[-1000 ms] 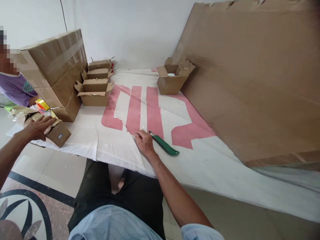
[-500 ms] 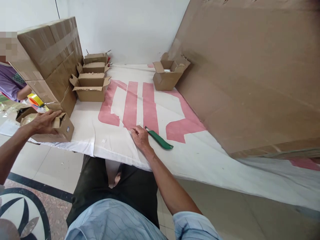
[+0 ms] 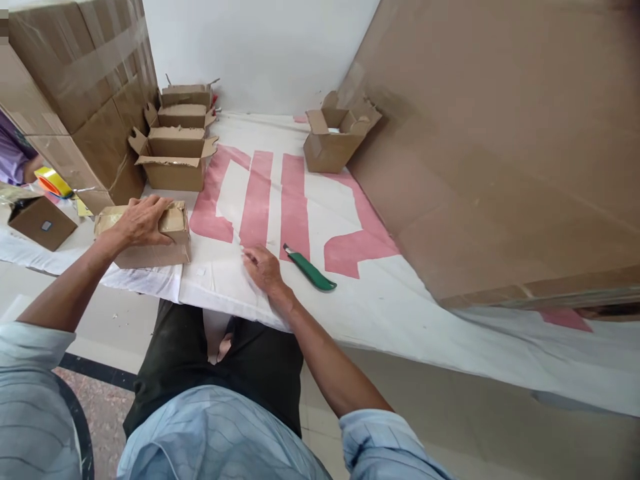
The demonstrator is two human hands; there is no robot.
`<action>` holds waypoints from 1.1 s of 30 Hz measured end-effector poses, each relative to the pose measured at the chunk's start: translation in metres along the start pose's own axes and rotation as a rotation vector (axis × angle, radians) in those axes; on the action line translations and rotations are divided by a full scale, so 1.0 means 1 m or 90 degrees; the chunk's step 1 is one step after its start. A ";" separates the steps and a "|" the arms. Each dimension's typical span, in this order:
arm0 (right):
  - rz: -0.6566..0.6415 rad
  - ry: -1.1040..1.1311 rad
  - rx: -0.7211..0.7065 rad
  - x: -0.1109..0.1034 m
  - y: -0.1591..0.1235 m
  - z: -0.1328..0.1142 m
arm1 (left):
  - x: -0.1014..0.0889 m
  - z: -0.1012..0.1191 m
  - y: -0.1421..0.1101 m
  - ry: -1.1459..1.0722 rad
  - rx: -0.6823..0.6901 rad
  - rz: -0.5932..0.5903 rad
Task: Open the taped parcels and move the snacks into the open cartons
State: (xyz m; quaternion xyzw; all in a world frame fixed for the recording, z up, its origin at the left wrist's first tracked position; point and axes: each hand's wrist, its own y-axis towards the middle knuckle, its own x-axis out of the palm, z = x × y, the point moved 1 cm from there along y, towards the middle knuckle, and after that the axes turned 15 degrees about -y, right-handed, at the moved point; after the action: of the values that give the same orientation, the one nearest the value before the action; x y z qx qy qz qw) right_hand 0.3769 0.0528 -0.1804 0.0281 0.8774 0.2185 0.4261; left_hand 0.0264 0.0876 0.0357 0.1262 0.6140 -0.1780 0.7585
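My left hand (image 3: 140, 221) lies on top of a small taped cardboard box (image 3: 150, 250), fingers curled over its top, at the near edge of the white cloth with red shapes (image 3: 260, 200). My right hand (image 3: 263, 268) rests flat on the cloth, fingers stretched out, holding nothing. A green utility knife (image 3: 310, 269) lies on the cloth just right of that hand, not touching it.
Three open small boxes (image 3: 175, 157) stand in a row beside a stack of big sealed cartons (image 3: 75, 80). Another open box (image 3: 333, 137) sits at the back. A large cardboard sheet (image 3: 500, 147) leans at right. Far left: a small box (image 3: 43, 223), yellow tape roll (image 3: 53, 181), another person's sleeve (image 3: 13, 150).
My left hand has slid the small taped box rightwards along the cloth's near edge, towards me. My right hand has stayed by the knife. The view has shifted left and down.
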 end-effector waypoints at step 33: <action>-0.285 0.491 0.208 0.020 -0.003 -0.095 | 0.137 0.056 -0.086 -0.645 -0.139 0.291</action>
State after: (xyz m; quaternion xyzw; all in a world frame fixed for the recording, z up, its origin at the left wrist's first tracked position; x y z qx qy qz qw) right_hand 0.2923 0.0210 -0.1449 -0.1780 0.9790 -0.0247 0.0959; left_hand 0.0641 -0.0289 -0.0839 0.0756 0.1455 0.0171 0.9863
